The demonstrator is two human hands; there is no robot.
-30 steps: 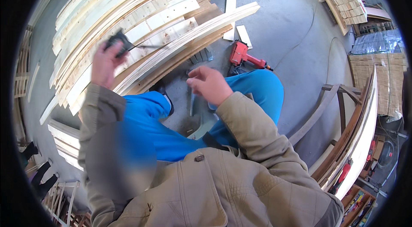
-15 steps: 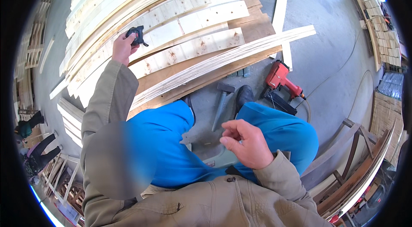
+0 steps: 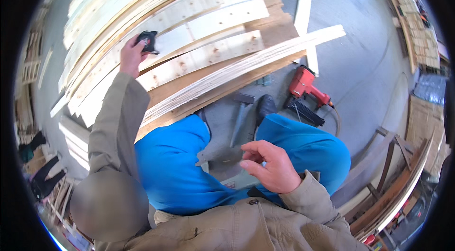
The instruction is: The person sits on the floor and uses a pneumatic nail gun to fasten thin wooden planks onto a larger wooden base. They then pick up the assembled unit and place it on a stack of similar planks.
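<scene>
My left hand [image 3: 131, 56] is closed around a black tape measure [image 3: 148, 42], its arm stretched out over the stack of pale boards [image 3: 199, 26]. No pulled-out blade can be made out. Below the tape measure a knotty board [image 3: 204, 55] lies along the near side of the stack. Over my lap hangs my right hand [image 3: 272, 165], fingers loosely bent and thumb apart from them, with nothing visible between. It touches none of the boards or tools.
A hammer [image 3: 240, 113] stands between my feet. To the right, a red nail gun [image 3: 308, 87] with a hose lies on the floor. Thin strips [image 3: 251, 68] run along the stack's near edge. Stacked wood [image 3: 417, 18] and a wooden frame [image 3: 393, 170] are at the right.
The tape measure has tilted a little in my left hand. My right hand stays bent above my lap. The whole view has shifted slightly.
</scene>
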